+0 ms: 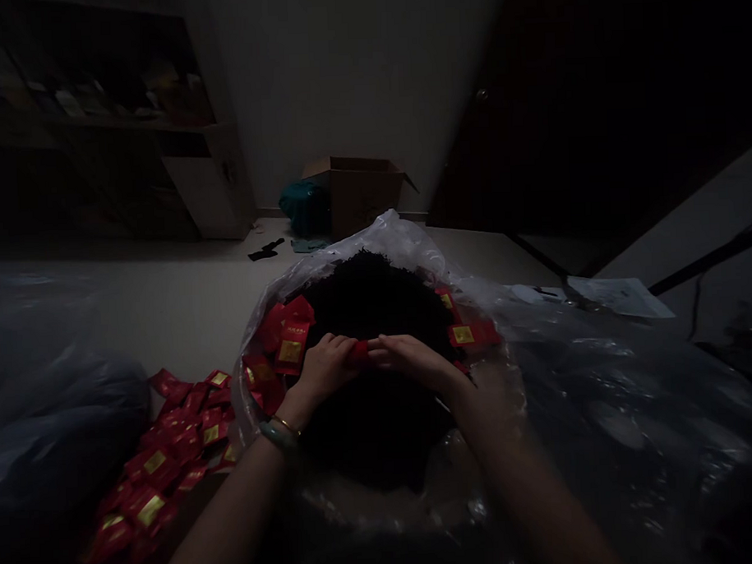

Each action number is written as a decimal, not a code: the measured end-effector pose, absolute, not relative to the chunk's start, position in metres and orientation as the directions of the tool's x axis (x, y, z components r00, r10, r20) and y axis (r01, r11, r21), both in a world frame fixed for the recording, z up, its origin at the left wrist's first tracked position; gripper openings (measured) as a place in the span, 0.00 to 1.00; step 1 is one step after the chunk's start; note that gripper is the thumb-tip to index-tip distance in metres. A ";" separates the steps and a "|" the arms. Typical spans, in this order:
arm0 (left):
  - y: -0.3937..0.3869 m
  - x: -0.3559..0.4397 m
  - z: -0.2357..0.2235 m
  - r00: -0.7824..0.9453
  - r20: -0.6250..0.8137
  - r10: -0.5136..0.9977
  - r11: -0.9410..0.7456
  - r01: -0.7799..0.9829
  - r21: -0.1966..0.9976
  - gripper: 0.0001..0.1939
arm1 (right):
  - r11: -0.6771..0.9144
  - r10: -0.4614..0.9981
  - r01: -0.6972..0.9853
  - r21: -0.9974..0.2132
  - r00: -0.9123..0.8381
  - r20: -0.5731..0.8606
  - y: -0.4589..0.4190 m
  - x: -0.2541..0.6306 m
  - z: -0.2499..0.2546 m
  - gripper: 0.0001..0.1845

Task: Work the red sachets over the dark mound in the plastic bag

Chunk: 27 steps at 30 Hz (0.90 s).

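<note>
Both hands meet over a heap of dark, loose, leaf-like material (376,294) in a large clear plastic bag (405,236). Between them is a small red packet (357,354), mostly covered by fingers. My left hand (326,364) grips its left side, with a bracelet and a bangle on that wrist. My right hand (409,359) has its fingers closed at the packet's right side. Red packets with gold labels (290,348) lie inside the bag at the left. Another red packet (473,334) rests at the bag's right edge. The dim light hides finer detail.
A pile of red packets (172,454) lies at the lower left. Filled plastic bags stand at the left (60,425) and right (627,421). Behind are an open cardboard box (366,196), a teal bag (304,204), a cabinet (205,181) and a dark door (560,103).
</note>
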State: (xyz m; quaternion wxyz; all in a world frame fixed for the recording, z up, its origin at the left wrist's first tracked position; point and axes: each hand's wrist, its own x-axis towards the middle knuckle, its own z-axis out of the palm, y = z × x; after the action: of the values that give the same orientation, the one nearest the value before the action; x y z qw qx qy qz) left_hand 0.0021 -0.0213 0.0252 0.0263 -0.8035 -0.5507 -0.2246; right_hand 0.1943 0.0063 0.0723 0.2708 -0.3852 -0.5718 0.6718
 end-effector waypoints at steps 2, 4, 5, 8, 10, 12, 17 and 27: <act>-0.020 -0.002 0.029 0.249 0.375 0.893 -0.351 0.906 0.236 0.15 | -0.250 0.820 0.024 -0.968 -0.526 -0.225 0.011 0.201 0.077 0.22; -0.018 -0.007 0.033 0.195 0.361 0.912 -0.308 0.907 0.286 0.17 | -0.253 0.872 0.015 -0.967 -0.430 -0.235 0.016 0.205 0.076 0.20; -0.018 -0.010 0.035 0.169 0.354 0.920 -0.289 0.902 0.320 0.18 | -0.225 0.894 0.075 -0.971 -0.380 -0.237 0.018 0.205 0.072 0.18; -0.018 -0.018 0.039 0.118 0.335 0.935 -0.262 0.867 0.425 0.20 | 0.010 0.939 0.511 -0.859 -0.301 -0.167 0.015 0.200 0.057 0.08; -0.020 -0.021 0.041 0.099 0.325 0.941 -0.253 0.842 0.476 0.20 | 0.168 0.961 0.791 -0.588 -0.264 -0.081 0.010 0.194 0.048 0.17; -0.023 -0.023 0.043 0.082 0.306 0.948 -0.237 0.825 0.513 0.19 | 0.174 0.969 0.919 -0.354 -0.224 -0.104 0.007 0.192 0.043 0.35; -0.027 -0.026 0.047 0.084 0.214 0.973 -0.198 0.777 0.597 0.15 | 0.079 0.919 0.958 -0.277 -0.177 -0.352 0.013 0.199 0.040 0.49; -0.024 -0.024 0.041 0.177 0.144 0.974 -0.227 0.717 0.659 0.15 | -0.036 0.996 0.952 -0.303 0.009 -0.089 0.041 0.218 0.020 0.52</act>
State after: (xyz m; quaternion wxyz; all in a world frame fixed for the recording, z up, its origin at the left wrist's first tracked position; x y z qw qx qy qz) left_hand -0.0241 -0.0242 0.0405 -0.2296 -0.7319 -0.5776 -0.2793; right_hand 0.2178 0.0409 0.0200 0.0782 -0.7061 -0.6898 0.1395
